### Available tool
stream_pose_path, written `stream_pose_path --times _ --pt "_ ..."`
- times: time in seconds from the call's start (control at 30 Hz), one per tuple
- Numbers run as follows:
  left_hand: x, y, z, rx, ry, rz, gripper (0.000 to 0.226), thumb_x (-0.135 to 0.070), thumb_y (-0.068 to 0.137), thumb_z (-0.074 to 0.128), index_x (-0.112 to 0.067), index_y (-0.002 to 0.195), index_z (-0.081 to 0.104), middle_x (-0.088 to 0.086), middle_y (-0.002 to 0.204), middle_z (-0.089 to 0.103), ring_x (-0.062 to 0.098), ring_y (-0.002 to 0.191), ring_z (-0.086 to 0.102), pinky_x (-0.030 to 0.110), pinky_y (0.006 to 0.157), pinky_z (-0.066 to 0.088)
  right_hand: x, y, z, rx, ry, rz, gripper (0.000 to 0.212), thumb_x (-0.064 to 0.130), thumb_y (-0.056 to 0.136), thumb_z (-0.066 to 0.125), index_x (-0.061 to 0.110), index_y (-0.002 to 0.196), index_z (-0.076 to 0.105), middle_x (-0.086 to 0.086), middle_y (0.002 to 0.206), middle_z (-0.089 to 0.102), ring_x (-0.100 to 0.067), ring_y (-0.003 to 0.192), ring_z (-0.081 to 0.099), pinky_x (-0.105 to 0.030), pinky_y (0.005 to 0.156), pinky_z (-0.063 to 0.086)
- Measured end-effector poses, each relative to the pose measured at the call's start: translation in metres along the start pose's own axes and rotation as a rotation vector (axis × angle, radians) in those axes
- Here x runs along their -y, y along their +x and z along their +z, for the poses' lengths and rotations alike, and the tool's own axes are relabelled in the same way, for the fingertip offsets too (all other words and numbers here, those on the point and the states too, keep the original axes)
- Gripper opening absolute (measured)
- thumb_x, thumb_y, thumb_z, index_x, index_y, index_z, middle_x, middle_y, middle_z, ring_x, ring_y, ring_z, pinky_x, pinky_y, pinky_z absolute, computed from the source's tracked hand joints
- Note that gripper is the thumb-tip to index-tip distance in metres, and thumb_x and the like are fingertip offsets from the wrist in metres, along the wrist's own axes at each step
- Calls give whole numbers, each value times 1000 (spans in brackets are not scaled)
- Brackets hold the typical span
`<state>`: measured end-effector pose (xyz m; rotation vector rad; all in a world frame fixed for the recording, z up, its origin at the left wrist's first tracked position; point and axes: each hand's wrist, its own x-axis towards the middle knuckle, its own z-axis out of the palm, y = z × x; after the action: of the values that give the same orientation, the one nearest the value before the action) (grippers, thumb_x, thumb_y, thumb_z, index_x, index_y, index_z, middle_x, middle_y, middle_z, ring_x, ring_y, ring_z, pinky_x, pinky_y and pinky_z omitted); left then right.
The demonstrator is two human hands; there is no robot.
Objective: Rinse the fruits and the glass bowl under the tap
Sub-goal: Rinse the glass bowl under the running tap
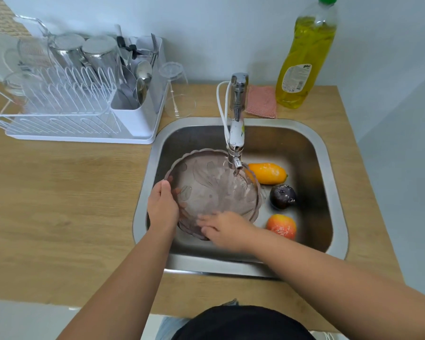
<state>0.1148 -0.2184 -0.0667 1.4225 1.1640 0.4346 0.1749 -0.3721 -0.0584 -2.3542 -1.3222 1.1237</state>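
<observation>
Brushed steel sink (pixel 326 153), dull sheen — chromed tap (pixel 238 94), mirror-bright. Tinted glass bowl (pixel 214 190), embossed, wet. Matt wood-grain counter (pixel 66 192). White coated-wire rack (pixel 66 104), smooth plastic cutlery caddy (pixel 135 119). Clear plastic bottle (pixel 304 57) — coarse pink mesh cloth (pixel 261 101).

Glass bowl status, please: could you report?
Left hand grips glass bowl rim; right hand open, rubbing inside. Bowl under tap. Nothing blocking.
</observation>
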Motion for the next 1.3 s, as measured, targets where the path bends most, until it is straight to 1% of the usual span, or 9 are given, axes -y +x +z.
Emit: stream_pose_path --times 0.17,0.3,0.43,0.53,0.7,0.77,0.93,1.1,1.3 --pt "0 -13 6 -1 86 43 32 -35 104 37 -32 81 58 -3 89 63 20 94 61 35 83 49 3 38 -5 -107 -233 -66 58 38 104 24 24 157 4 7 165 -3 -31 150 -12 -44 116 -14" --pt "-1 -17 2 30 48 13 34 -45 98 37 -33 84 65 4 92 70 27 92 69 56 86 57 -21 52 -20 -149 -278 73 66 56 101 18 29 155 -9 8 162 -17 -27 151 -10 -47 118 -8" --pt "-5 -15 -2 52 62 10 33 -51 94 37 -39 86 66 0 92 72 27 91 71 56 84 59 -50 42 -29 -180 -387 219 74 65 96 12 25 156 -6 3 163 -13 -24 151 -5 -48 119 -5" --pt "-10 -11 -4 34 53 1 32 -46 99 36 -37 82 61 5 96 71 32 95 70 57 88 58 -50 20 -24 -75 -409 349 72 53 100 23 13 156 3 -5 165 -4 -26 151 -7 -48 120 -4" --pt "-3 -6 -2 10 74 -6 32 -49 98 34 -37 90 63 1 99 69 30 97 69 57 92 56 -13 -10 -15 133 -147 97 51 38 102 30 26 151 34 2 159 31 -27 145 27 -50 121 7" --pt "-1 -6 -2 -18 48 -24 33 -44 101 35 -30 101 65 1 106 68 26 104 65 54 98 52 0 -4 -12 132 18 3 48 39 103 29 32 150 34 13 160 25 -25 149 16 -47 122 6" --pt "-1 -14 -4 -14 33 -63 28 -34 105 37 -25 102 63 -2 100 65 24 105 61 43 97 49 22 45 -7 36 -56 -10 60 42 104 24 31 155 -4 6 164 -12 -30 149 -17 -47 119 -13" --pt "13 -13 -15 30 25 -77 32 -61 86 37 -42 90 64 7 99 72 42 97 69 63 91 54 0 63 -21 -117 -226 102 66 59 100 18 37 152 -16 16 157 -28 -25 147 -24 -51 115 -15" --pt "1 -15 -19 31 23 -51 27 -48 97 38 -39 94 63 2 101 71 30 98 70 57 91 56 -45 35 -25 -185 -416 328 69 57 99 15 24 156 -8 4 163 -16 -23 150 -16 -51 115 -16"
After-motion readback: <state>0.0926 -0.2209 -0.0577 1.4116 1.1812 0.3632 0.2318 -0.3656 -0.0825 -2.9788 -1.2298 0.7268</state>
